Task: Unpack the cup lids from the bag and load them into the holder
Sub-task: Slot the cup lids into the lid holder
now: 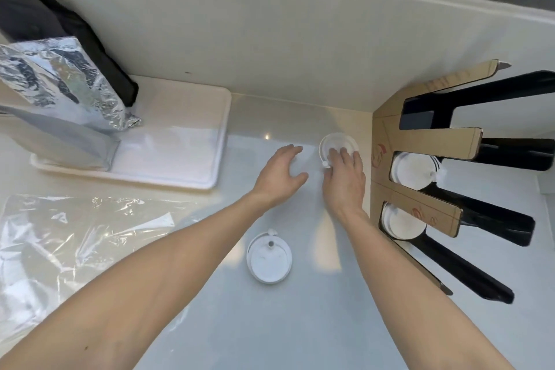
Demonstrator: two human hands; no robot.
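Note:
A white cup lid [336, 143] lies on the counter beside the holder, and my right hand [344, 179] rests on its near edge with the fingers closing around it. My left hand [279, 176] hovers just left of that lid, fingers spread and holding nothing. A second white lid [269, 260] lies flat on the counter between my forearms. The black and cardboard holder [420, 204] stands at the right, with stacked lids in its middle slot [413, 170] and lower slot [401, 222]. The clear plastic bag [75, 237] lies flat at the left.
A white tray [186, 153] sits at the back left and carries a silver foil pouch [60, 93] with a black object behind it. A cream wall runs along the back of the counter.

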